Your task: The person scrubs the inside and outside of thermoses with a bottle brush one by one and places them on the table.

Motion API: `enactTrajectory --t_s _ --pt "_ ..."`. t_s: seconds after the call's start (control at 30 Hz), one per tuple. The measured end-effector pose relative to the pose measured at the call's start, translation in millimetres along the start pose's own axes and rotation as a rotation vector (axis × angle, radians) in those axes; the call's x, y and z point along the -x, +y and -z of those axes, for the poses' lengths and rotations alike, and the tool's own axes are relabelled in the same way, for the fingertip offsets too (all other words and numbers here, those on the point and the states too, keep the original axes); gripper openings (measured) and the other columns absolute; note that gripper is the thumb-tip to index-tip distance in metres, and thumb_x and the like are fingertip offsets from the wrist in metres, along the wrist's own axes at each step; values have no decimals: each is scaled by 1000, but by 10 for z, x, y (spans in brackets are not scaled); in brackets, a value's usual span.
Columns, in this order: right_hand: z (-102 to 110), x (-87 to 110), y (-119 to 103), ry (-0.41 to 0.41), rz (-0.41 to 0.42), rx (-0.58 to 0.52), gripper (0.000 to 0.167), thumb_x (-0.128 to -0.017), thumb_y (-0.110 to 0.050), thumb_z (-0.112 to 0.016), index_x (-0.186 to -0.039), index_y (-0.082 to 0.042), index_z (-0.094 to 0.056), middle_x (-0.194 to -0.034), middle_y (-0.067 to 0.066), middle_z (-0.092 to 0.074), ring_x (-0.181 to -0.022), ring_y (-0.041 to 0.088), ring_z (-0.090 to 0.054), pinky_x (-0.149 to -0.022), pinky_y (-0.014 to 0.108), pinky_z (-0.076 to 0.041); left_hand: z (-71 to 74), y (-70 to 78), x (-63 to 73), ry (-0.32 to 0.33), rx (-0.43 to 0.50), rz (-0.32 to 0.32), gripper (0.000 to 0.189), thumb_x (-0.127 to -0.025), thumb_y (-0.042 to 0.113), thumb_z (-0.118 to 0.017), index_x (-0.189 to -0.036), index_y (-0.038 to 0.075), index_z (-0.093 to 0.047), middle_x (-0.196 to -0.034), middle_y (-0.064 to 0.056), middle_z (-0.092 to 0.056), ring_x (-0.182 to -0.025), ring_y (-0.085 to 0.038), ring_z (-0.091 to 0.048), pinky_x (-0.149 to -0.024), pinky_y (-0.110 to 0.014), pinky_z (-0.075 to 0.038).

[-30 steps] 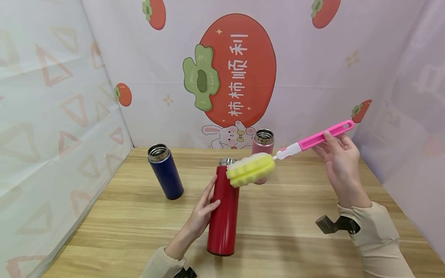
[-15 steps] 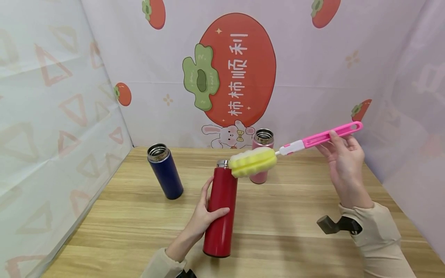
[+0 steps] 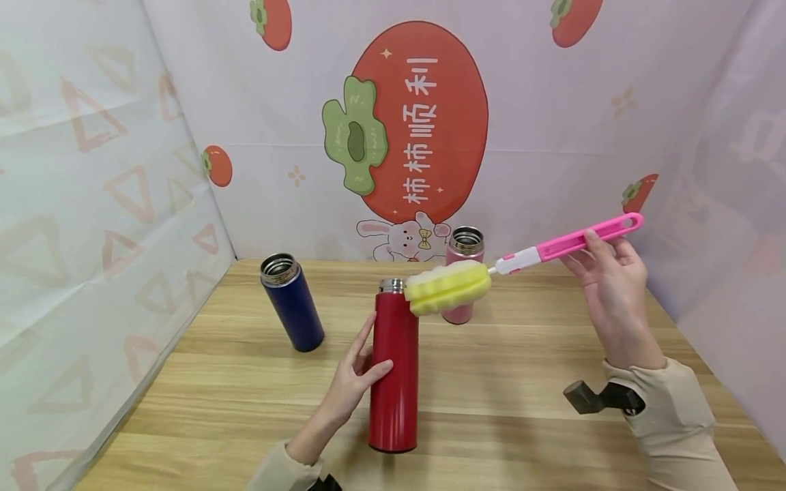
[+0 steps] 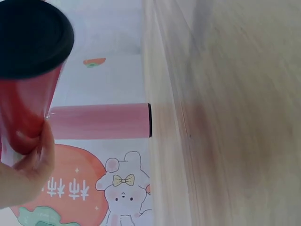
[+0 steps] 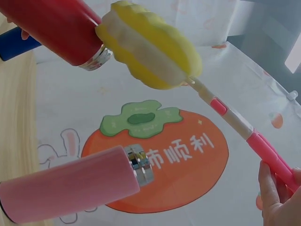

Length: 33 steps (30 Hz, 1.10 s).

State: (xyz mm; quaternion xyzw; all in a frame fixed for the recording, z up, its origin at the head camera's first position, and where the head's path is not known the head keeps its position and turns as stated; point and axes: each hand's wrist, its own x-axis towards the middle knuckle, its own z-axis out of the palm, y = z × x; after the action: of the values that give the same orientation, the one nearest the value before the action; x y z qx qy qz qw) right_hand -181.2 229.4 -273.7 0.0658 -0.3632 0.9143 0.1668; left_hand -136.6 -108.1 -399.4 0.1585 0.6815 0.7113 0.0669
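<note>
My left hand (image 3: 350,392) grips a tall red thermos bottle (image 3: 396,382) around its side. In the left wrist view, its black base (image 4: 33,40) appears raised off the table. A steel neck (image 3: 391,285) tops the bottle, with no lid on it. My right hand (image 3: 614,293) pinches the pink handle of a bottle brush (image 3: 568,244). The brush's yellow and white sponge head (image 5: 150,47) points left, its tip beside the bottle's shoulder and neck, outside the mouth. Whether sponge and bottle touch, I cannot tell.
A dark blue lidless bottle (image 3: 293,307) stands at the left on the wooden table (image 3: 522,382). Behind the sponge stands a pink lidless bottle (image 3: 464,254), partly covered in the head view. Printed cloth (image 3: 540,123) closes off the back and both sides.
The brush and right hand have shifted slightly right, and the sponge head has risen a little. The red bottle leaned and swung left, then came back near upright. The other bottles stayed put.
</note>
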Motion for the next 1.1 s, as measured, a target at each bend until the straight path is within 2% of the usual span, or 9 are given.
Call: enactTrajectory --t_s 0.13,0.23,0.33,0.53,0.83,1.1 --pt "6 -2 0 -8 -12 1 22 -81 -1 -59 -100 2 -49 -85 11 -56 -78 23 -64 -74 33 -49 23 9 -1 -51 45 -32 67 -88 8 -50 -142 25 -15 -127 -25 -41 -108 -20 -49 -85 -35 -43" --pt "12 0 9 -29 -34 -14 19 -81 0 -58 -98 2 -49 -85 11 -56 -79 23 -63 -75 34 -49 20 30 -7 -56 62 -41 67 -88 8 -49 -143 23 -14 -126 -26 -42 -106 -18 -49 -85 -34 -42" --pt "20 7 31 -65 -66 -37 14 -83 3 -55 -96 2 -50 -84 12 -58 -79 24 -63 -75 34 -49 8 48 -25 -44 79 -35 67 -89 8 -49 -143 25 -13 -125 -25 -42 -105 -16 -50 -85 -34 -43" --pt "63 56 93 -139 -133 15 10 -85 3 -51 -95 1 -53 -85 11 -61 -81 22 -63 -76 33 -49 -14 80 -63 -20 129 -18 67 -89 7 -47 -142 29 -13 -124 -23 -42 -105 -18 -51 -84 -38 -43" --pt "144 122 191 -217 -217 78 11 -88 2 -46 -94 -1 -55 -83 9 -63 -78 19 -64 -71 29 -50 -39 126 -87 16 147 -17 69 -88 7 -49 -143 26 -10 -128 -23 -39 -109 -18 -48 -84 -36 -43" --pt "191 168 255 -316 -263 120 16 -90 3 -42 -96 -2 -56 -85 9 -63 -79 19 -63 -71 29 -50 -43 139 -106 27 167 -28 69 -87 6 -49 -142 29 -14 -128 -23 -39 -109 -20 -47 -85 -36 -42"
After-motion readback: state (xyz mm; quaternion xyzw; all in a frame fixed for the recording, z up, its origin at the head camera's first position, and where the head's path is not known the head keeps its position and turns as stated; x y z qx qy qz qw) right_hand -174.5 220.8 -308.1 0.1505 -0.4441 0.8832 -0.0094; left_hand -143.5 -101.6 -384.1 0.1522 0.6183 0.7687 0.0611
